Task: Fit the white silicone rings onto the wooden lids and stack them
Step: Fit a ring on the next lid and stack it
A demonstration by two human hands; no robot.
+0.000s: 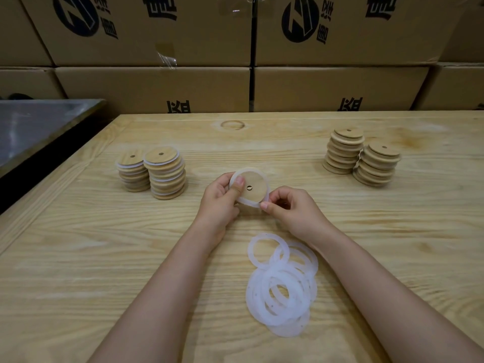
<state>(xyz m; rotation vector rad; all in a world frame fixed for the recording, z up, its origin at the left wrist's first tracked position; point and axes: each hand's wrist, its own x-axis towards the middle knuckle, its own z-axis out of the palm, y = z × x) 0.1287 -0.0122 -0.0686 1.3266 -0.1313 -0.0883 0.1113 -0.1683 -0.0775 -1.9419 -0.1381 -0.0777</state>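
One wooden lid (255, 188) is held tilted up between my two hands, just above the middle of the surface (104, 258). Its round, pale face, with a small centre hole, is turned toward me. A white ring (247, 202) runs round its rim; I cannot tell whether it is seated all the way round. My left hand (218, 203) grips the lid from the left, thumb pressed on the face, fingers curled behind. My right hand (290, 208) pinches the ring at the lid's lower right edge. I judge the finished lid belongs on the two stacks with white bands (153, 175) to the left, nearer my left hand. Bare lids (361, 158) stand in two stacks well off to the right. Loose rings (282, 284) lie heaped close to me, between my forearms. Cardboard boxes (157, 85) wall the back.
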